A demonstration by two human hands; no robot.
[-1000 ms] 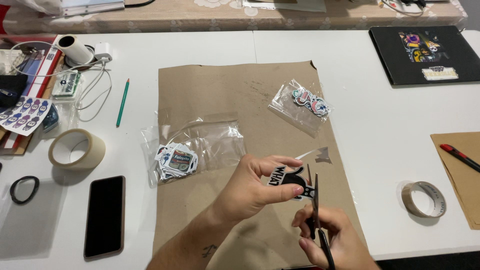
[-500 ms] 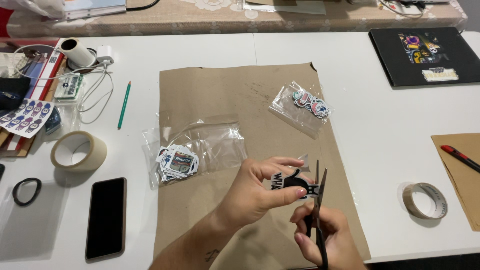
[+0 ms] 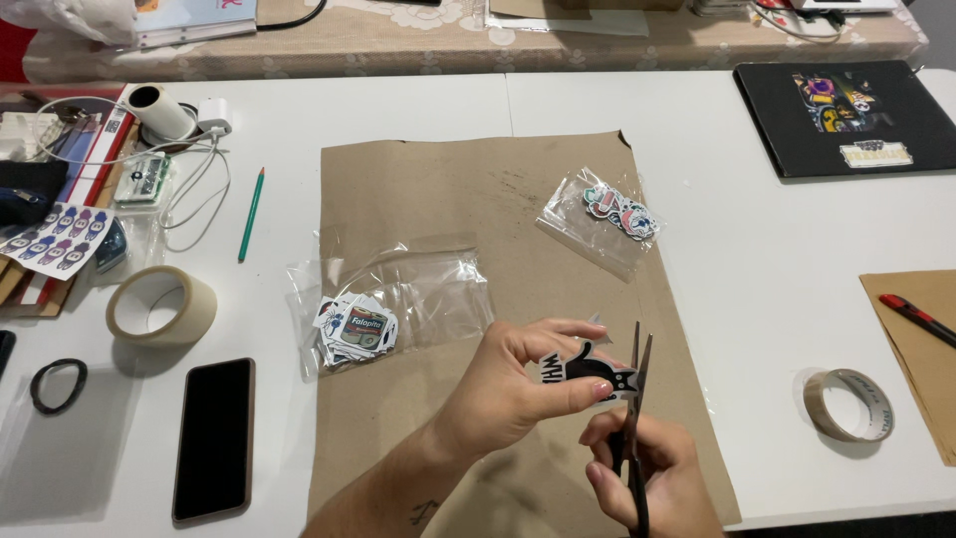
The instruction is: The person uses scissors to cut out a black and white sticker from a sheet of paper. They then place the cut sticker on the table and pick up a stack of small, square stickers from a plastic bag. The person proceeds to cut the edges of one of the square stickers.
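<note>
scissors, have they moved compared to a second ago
Yes. The scissors in the right hand have swung upright and their blades have opened, now standing beside the black sticker, judged against the brown paper.

Surface: white table (image 3: 418,110).
On it: brown paper sheet (image 3: 478,189), black phone (image 3: 212,438), two tape rolls (image 3: 159,305), green pencil (image 3: 251,213).

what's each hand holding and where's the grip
Left hand pinches the black sticker at its left edge; right hand grips the scissors by the handles.
</note>
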